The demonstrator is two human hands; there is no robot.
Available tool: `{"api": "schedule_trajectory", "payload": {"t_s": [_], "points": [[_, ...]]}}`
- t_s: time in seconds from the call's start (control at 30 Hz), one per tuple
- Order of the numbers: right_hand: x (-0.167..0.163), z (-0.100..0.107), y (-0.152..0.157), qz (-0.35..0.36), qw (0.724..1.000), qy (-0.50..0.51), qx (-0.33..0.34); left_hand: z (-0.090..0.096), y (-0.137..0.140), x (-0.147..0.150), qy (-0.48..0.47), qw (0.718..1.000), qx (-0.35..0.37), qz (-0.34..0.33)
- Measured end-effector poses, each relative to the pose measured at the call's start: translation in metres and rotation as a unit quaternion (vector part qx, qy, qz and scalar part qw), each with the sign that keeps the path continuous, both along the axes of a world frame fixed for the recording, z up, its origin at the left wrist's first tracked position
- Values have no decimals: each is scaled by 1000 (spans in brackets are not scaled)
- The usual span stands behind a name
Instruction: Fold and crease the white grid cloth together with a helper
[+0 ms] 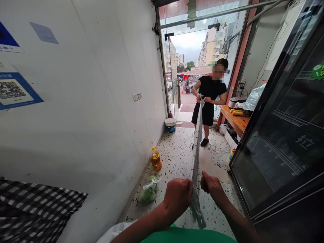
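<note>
A long, narrow strip of pale grey sheet with thin dark grid lines [195, 157] stretches from my hands towards the doorway. My left hand [178, 195] is closed in a fist on its near end, and loose, see-through material hangs below. Just right of the strip is my right hand [214, 189], its fingers curled and the thumb pressed against them; what it pinches, if anything, is hidden. At the far end, a person in black [211, 89] grips the strip with both hands, a small green item [201, 97] showing at one of them.
By the left wall stand oil bottles [156, 162], a bag of green vegetables [148, 194] and a bucket [170, 125]. To the right are a dark glass-door fridge [283, 135] and a wooden table [235, 121] with corn [237, 112]. A checked cloth [37, 206] is at lower left.
</note>
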State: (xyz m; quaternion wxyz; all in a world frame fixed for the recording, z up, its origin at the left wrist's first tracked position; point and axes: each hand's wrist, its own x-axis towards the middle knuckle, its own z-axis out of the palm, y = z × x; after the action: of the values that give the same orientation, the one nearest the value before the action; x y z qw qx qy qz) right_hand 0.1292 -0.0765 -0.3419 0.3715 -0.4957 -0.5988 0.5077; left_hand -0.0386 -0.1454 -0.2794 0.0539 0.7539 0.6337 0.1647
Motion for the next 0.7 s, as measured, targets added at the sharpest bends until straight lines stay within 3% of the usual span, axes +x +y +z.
{"api": "schedule_trajectory", "payload": {"t_s": [0.13, 0.37, 0.53, 0.7], "points": [[2, 0, -2, 7, 1000, -3, -1, -1, -5, -8, 27, 998, 53, 9], [2, -2, -7, 15, 1000, 9, -14, 0, -12, -26, -23, 979, 203, 9], [3, -2, -7, 12, 1000, 0, -14, 7, -20, -37, -54, 974, 217, 34], [2, -3, -5, 17, 1000, -23, -5, 8, -31, -48, -176, 959, 217, 42]]}}
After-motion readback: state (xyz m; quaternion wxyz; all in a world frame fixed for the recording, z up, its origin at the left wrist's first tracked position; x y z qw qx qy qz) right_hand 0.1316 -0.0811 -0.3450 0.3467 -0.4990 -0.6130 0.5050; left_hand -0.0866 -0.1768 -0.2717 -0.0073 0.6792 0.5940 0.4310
